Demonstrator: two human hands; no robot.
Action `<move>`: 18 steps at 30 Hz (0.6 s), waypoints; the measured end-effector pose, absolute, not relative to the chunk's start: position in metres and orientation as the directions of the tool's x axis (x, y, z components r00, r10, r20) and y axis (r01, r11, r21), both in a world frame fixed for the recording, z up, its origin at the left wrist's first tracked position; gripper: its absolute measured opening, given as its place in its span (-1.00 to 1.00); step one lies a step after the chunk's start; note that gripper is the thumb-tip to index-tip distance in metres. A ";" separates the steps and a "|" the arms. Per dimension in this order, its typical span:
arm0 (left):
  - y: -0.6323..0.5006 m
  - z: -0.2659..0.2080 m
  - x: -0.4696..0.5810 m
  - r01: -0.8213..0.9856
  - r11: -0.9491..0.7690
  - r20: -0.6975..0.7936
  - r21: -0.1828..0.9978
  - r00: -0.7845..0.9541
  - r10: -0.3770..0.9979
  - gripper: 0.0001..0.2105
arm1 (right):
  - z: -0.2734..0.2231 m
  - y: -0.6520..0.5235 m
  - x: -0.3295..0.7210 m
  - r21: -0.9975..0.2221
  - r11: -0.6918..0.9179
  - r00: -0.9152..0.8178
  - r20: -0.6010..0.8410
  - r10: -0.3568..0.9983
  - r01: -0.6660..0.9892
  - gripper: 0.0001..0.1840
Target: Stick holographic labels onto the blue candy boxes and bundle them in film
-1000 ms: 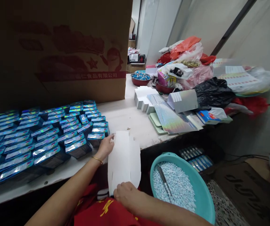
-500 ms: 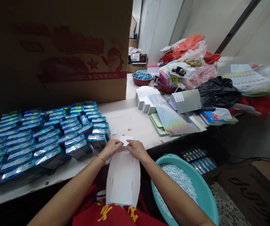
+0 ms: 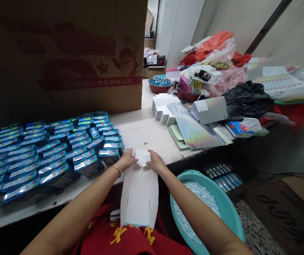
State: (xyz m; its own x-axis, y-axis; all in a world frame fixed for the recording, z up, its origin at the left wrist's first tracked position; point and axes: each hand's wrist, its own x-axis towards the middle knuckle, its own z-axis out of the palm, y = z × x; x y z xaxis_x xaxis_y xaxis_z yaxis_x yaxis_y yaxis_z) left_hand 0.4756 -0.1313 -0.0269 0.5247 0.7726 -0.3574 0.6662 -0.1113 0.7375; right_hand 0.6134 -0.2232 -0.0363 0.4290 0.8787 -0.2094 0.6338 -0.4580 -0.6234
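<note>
A white cardboard box blank (image 3: pixel 136 196) lies lengthwise in front of me, its near end against a red apron (image 3: pixel 133 242) with yellow lettering. Its far flap rests at the table's front edge. My left hand (image 3: pixel 126 161), with a gold bracelet on the wrist, pinches the blank's left side near that flap. Opposite it, my right hand (image 3: pixel 155 163) grips the right side, thumb on the white surface. Fingers under the card are hidden. To the left of my left hand stand rows of filled-out blue boxes (image 3: pixel 85 164) with shiny tops.
A large brown carton (image 3: pixel 101 99) stands behind the blue boxes. Below the table at right is a turquoise tub (image 3: pixel 238 219) of small pale pieces. Shiny card sheets (image 3: pixel 196 129), folded white cards (image 3: pixel 165 102), a red bowl (image 3: pixel 160 88) and plastic bags (image 3: pixel 247 97) crowd the right side.
My hands have moved apart, from the middle of the flap out to its two sides. The white flap now shows more fully between them.
</note>
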 end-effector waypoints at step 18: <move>-0.145 -0.027 0.470 0.660 -0.496 -0.140 0.564 0.668 0.731 -0.43 | -0.025 -0.237 0.619 -0.897 -0.395 0.263 -0.340 0.903 0.198 -0.60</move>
